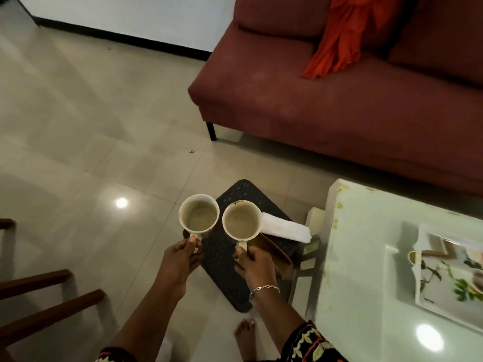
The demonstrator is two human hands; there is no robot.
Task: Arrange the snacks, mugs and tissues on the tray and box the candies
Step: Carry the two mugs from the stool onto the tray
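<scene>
I hold two cream mugs upright above a dark woven stool. My left hand [180, 259] grips the handle of the left mug [199, 215]. My right hand [254, 265] grips the handle of the right mug [242, 221]. Both mugs look empty inside. A folded white tissue [286, 228] lies on the stool's far right part, just behind the right mug. A floral tray [449, 280] sits on the pale table at the right, cut off by the frame edge; something small lies at its top end, blurred.
The dark stool [224, 257] stands on the tiled floor beside the pale glossy table [366, 257]. A brown flat object [277, 253] leans by the stool. A maroon sofa [313, 100] with an orange cloth [345, 35] fills the back right. Wooden chair rails [39, 304] are at the left. My bare foot [244, 333] is below.
</scene>
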